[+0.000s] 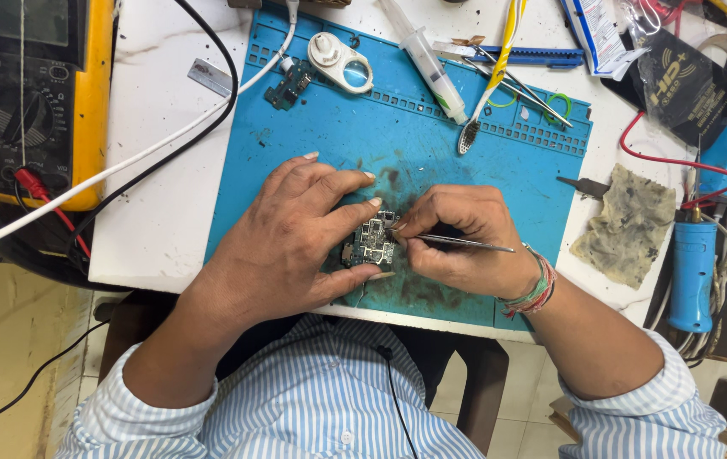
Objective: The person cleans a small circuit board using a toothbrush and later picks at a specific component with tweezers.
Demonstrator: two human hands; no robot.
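Note:
A small circuit board lies on the blue work mat near its front edge. My left hand pins the board between thumb and fingers from the left. My right hand grips thin metal tweezers, whose tip touches the board's right edge. The tweezers' rear end sticks out to the right over my knuckles. Threads are tied around my right wrist.
A yellow multimeter with red and black leads sits at the left. On the mat's far side lie a second small board, a magnifier loupe, a syringe, a brush. A stained cloth and a blue tool lie right.

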